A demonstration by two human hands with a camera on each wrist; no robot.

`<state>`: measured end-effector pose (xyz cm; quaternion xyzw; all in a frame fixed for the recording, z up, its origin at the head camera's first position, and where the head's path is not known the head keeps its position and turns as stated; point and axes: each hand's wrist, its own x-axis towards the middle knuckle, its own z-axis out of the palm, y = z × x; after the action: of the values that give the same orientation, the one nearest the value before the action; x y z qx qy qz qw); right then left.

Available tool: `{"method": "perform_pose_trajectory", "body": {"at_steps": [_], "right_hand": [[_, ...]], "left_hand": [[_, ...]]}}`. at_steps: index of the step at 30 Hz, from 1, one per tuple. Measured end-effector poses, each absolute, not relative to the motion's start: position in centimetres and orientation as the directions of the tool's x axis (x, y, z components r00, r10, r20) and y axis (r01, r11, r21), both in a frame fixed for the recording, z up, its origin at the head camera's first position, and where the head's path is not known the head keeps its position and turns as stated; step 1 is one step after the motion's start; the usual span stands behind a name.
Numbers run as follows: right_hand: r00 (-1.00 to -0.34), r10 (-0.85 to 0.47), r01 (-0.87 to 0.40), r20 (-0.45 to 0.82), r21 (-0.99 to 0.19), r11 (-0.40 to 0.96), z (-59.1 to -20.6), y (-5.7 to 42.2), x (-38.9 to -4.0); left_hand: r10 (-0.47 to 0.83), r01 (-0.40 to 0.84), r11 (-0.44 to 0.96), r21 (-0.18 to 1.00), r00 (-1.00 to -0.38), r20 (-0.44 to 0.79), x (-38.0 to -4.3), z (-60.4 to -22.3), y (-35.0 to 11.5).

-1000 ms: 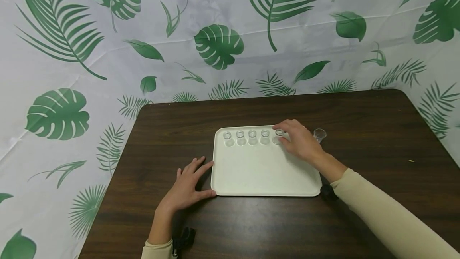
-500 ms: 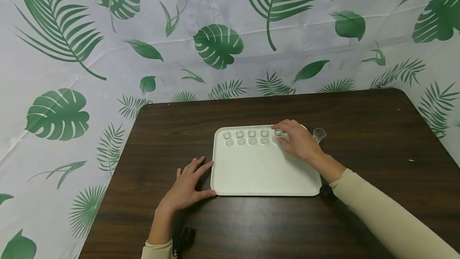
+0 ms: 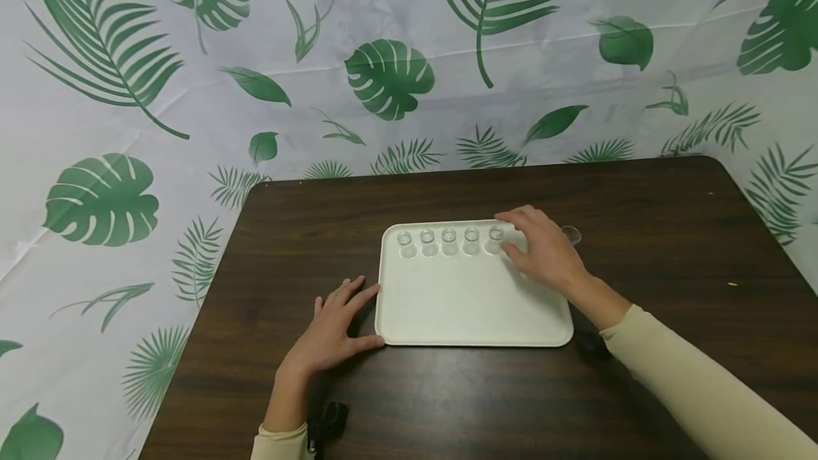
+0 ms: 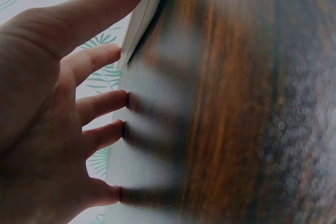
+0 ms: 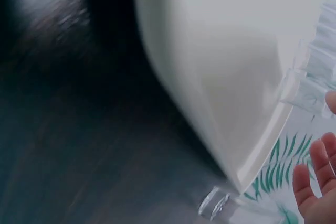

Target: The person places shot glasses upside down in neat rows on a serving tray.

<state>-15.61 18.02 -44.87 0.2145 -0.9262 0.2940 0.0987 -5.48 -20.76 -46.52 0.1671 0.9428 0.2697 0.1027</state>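
Small clear shot glasses stand in a row along the far edge of a white tray. My right hand is just right of the last glass in the row, its thumb and fingers spread apart. In the right wrist view that glass stands on the tray near the parted fingers. My left hand lies spread at the tray's left side, thumb and index finger at its edge; the left wrist view shows the other fingertips resting on the table.
Another clear glass stands on the dark wooden table, right of the tray and partly behind the right hand. A small yellowish scrap lies farther right. A leaf-printed cloth hangs behind the table.
My right hand has let go of the last glass in the row and shifted slightly right, so more of that glass shows. The left hand stays in place.
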Motion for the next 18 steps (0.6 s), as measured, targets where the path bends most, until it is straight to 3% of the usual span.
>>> {"method": "perform_pose_trajectory", "body": {"at_steps": [7,12,18], "right_hand": [[-0.88,-0.28,-0.448,0.383,-0.479,0.755,-44.4,20.2,-15.4],[-0.877,-0.224,-0.441,0.426,-0.526,0.728,-44.1,22.5,-15.4],[-0.937,-0.156,-0.323,0.313,-0.603,0.729,-44.5,25.0,-15.2]], "left_hand": [[0.376,0.262,0.794,0.548,-0.921,-0.105,-5.5,-46.4,-20.7],[0.377,0.266,0.792,0.549,-0.921,-0.099,-5.5,-46.3,-20.6],[0.376,0.263,0.793,0.549,-0.921,-0.102,-5.5,-46.4,-20.7]]}}
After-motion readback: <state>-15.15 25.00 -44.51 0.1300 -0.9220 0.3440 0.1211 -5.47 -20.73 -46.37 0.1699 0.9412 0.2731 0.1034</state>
